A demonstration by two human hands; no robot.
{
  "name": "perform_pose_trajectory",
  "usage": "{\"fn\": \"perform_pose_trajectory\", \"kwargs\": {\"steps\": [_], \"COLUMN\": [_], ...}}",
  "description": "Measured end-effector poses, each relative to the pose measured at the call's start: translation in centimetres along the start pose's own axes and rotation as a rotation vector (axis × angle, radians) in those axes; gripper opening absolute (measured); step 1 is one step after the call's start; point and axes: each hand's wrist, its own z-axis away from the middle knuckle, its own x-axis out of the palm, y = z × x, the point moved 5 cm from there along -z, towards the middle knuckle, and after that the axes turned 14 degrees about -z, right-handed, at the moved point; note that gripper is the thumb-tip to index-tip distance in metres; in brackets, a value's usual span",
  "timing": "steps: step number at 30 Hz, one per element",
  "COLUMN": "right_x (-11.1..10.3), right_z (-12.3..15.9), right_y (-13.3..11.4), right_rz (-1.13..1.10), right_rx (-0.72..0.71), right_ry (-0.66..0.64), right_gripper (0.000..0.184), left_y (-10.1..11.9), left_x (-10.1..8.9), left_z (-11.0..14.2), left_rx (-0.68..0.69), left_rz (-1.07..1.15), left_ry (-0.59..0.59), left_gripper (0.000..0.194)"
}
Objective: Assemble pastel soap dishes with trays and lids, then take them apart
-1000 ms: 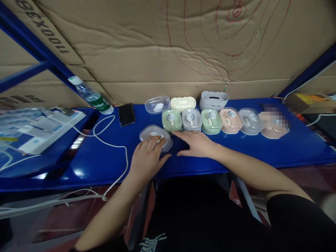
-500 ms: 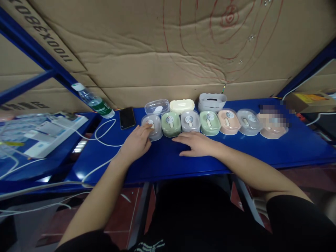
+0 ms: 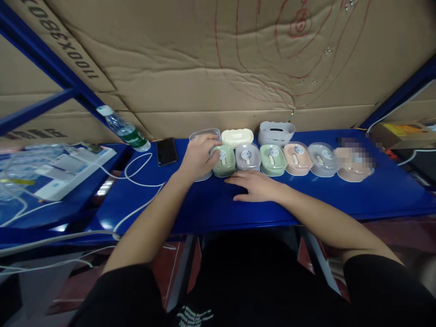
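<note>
Your left hand has shifted up and across from the front of the leftmost box, and now reaches over it to the clear lid behind. Your fingers are curved at the lid's near side; you can't tell from here whether they grip it. Your right hand is open and holds nothing, palm down on the table, its fingertips just in front of the row.

You have seven lidded boxes side by side on the table. After the leftmost one, mostly hidden under your left hand, come a green box, a grey box, a second green box, a pink box, a second grey box and a last pinkish box, partly blurred.

Behind the row you have the one clear lid, one cream tray with a wavy rim, and a stack of grey trays whose exact count you can't make out. To the left lie one phone and one bottle, tilted, with a green label.
</note>
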Motion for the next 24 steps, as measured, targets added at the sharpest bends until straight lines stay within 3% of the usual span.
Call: {"fn": "perform_pose_trajectory", "kwargs": {"steps": [6,11,19,24], "right_x": [0.0,-0.1,-0.3,-0.3], "right_z": [0.3,0.3,0.2,0.2], "right_y": [0.2,0.4,0.3,0.2], "right_rz": [-0.006,-0.017,-0.02,-0.001], "right_rx": [0.002,-0.004,-0.002,0.003], "right_ry": [-0.016,-0.023,-0.021,-0.028], "right_gripper": [0.06,0.06,0.058,0.058], "left_y": [-0.2,-1.2,-0.6,1.4], "left_x": [2.6,5.0,5.9,6.0], "left_z": [-7.8,-10.1,-10.6,-11.0], "left_rx": [-0.026,0.003,0.032,0.038], "left_rz": [-0.131,-0.26,-0.286,-0.309], "left_ry": [-0.27,-0.551,-0.535,-0.515], "left_gripper": [0.048,0.05,0.038,0.038]}}
